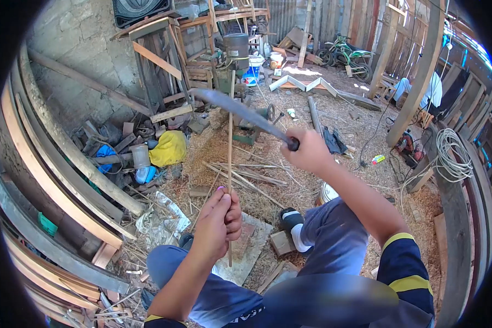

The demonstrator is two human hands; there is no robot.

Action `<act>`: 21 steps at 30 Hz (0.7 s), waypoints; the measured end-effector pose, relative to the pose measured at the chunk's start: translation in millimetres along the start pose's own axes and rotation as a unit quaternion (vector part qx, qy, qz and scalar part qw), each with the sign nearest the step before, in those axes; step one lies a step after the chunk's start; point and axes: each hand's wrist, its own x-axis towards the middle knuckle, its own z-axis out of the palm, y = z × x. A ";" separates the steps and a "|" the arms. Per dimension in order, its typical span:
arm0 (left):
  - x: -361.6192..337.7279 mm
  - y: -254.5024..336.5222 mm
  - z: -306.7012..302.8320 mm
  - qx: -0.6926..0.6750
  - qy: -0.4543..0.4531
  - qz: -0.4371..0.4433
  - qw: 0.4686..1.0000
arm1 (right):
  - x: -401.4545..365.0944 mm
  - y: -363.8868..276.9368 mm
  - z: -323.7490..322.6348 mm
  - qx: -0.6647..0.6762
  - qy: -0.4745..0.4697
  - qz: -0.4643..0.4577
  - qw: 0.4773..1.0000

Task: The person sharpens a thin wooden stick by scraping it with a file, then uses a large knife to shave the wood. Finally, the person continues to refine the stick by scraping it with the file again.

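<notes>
My left hand (220, 221) is closed round a thin wooden stick (230, 136), which stands nearly upright in front of me. My right hand (310, 152) grips the dark handle of a machete (238, 113). Its long curved blade points up and left and passes across the upper part of the stick; whether they touch I cannot tell. Several loose sticks (251, 177) lie on the shavings beyond my left hand. Below the stick is a flat grey slab (251, 246) between my legs.
Curved planks (65, 180) lean at the left, near a yellow cloth (169, 148). A wooden post (418, 82) and coiled cable (452, 156) stand at the right. Further back are a small motorbike (347, 57) and a seated person (432, 90), partly hidden.
</notes>
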 end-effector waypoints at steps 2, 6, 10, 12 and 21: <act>0.9 1.3 2.5 0.015 0.003 0.006 1.000 | -7.2 -11.4 2.1 -0.009 0.014 -0.083 0.996; 5.3 -0.2 5.0 0.020 -0.012 0.012 1.000 | -16.6 -31.4 6.3 -0.057 -0.006 -0.202 0.978; 6.3 0.0 8.7 0.036 0.003 0.010 0.999 | -22.1 -40.2 13.5 -0.108 -0.039 -0.239 0.964; 6.2 -1.6 7.6 0.042 0.018 0.007 0.999 | -24.6 -44.2 15.7 -0.112 -0.042 -0.260 0.958; -6.7 -8.2 3.9 0.079 0.004 0.016 0.997 | 8.0 -5.4 3.4 -0.092 0.055 -0.143 0.984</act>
